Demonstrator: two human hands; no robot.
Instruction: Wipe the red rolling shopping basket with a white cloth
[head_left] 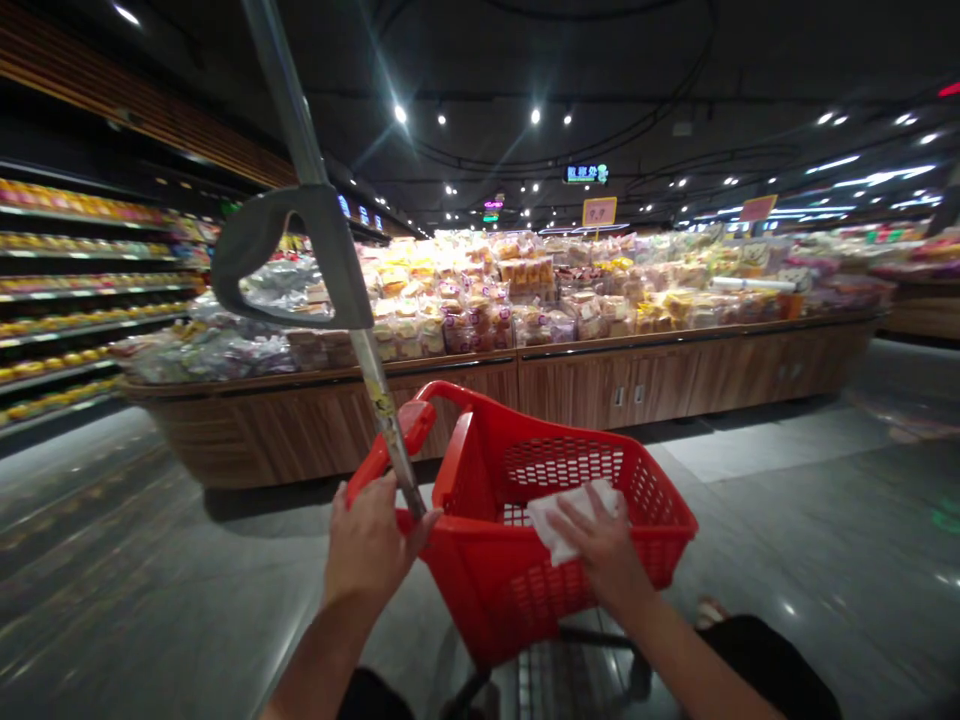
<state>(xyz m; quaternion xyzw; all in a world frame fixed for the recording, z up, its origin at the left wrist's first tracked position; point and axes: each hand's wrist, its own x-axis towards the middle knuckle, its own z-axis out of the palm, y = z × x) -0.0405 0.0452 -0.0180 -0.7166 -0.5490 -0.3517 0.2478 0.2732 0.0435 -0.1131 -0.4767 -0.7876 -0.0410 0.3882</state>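
A red plastic shopping cart basket [487, 590] with a pierced grid wall stands before me. My left hand [367, 540] is closed over the red handle end [371, 460] at its near left corner, the thumb lying by the foot of a metal pole. The pole [367, 360] leans up to the left and carries a grey loop grip [349, 260]; its lower end is hidden near my hand. On the near rim, my right hand [607, 550] presses a crumpled white wipe [559, 515] against the basket, fingers spread across it.
Behind the cart runs a long wooden display counter [570, 375] heaped with bagged goods [472, 310]. Lit shelves [82, 290] line the left side. Grey tiled floor [757, 520] surrounds the cart. A price sign [599, 211] stands above the goods.
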